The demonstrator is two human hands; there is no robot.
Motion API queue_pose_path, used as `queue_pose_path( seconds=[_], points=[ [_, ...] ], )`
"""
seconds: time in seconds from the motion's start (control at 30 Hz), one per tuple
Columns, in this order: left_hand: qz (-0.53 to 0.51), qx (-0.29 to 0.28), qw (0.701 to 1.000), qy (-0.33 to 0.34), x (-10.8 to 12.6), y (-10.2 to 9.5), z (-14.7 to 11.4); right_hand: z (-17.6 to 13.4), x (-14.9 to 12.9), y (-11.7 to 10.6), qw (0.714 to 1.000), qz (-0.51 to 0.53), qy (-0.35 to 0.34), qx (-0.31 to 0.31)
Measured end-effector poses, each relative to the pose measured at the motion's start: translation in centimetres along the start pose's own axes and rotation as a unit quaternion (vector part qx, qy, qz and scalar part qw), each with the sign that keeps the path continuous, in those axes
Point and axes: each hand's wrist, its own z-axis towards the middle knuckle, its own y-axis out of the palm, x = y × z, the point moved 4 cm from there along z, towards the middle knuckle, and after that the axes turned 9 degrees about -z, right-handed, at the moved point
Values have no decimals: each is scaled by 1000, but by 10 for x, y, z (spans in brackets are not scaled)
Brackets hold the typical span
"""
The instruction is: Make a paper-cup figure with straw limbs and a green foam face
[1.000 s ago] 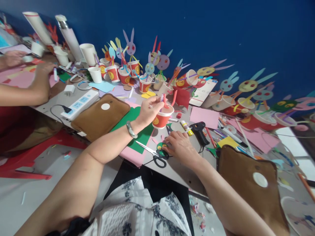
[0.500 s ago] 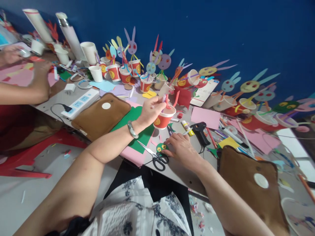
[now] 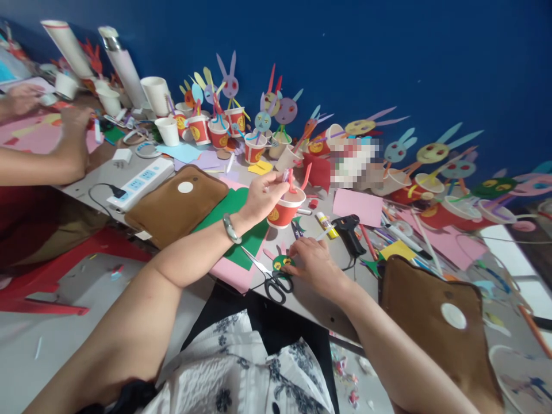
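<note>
My left hand [image 3: 268,192] is closed at the rim of a red-and-white paper cup [image 3: 282,214]. Its thumb and fingers pinch red and purple stems that stand in the cup, and another bent red stem [image 3: 306,175] rises from the right side. Lower down, my right hand [image 3: 314,261] has its fingers curled at the edge of a small green paper rabbit head [image 3: 282,262] with yellow eyes and pink ears; part of it is covered. Black-handled scissors [image 3: 276,283] lie just left of that hand. A black glue gun [image 3: 350,234] rests beyond it.
Finished rabbit cups line the blue wall. Green paper [image 3: 237,230], a brown pouch [image 3: 176,201] and a power strip [image 3: 142,183] lie to the left. At right are pink paper [image 3: 357,207], pens and another brown pouch [image 3: 431,322]. Another person's arm [image 3: 43,165] works at far left.
The pink ears of the green rabbit head now show more clearly beside my right fingers. My left hand stays at the cup. The view has shifted slightly.
</note>
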Motion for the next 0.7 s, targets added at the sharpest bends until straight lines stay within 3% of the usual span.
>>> queue_pose_path(
  seconds=[0.17,0.27,0.33,0.43,0.53,0.6,0.7],
  points=[
    [3,-1,1000,2,2,-1,1,-1,8,-11,990,132,28,-33],
    [4,-7,1000,-10,1,-1,1,-7,21,-25,959,271,20,-78],
    [-9,-17,999,-28,0,2,-2,-12,31,-36,932,358,4,-61],
    [-46,-39,996,-64,-4,9,-10,-16,50,-49,868,488,51,72],
    [-73,-80,988,-110,-8,22,-25,-19,62,-53,803,531,139,235],
    [-84,-114,979,-144,-10,31,-35,-19,63,-52,778,526,172,298],
    [-77,-150,971,-172,-11,40,-48,-19,60,-51,762,510,182,353]
  ],
)
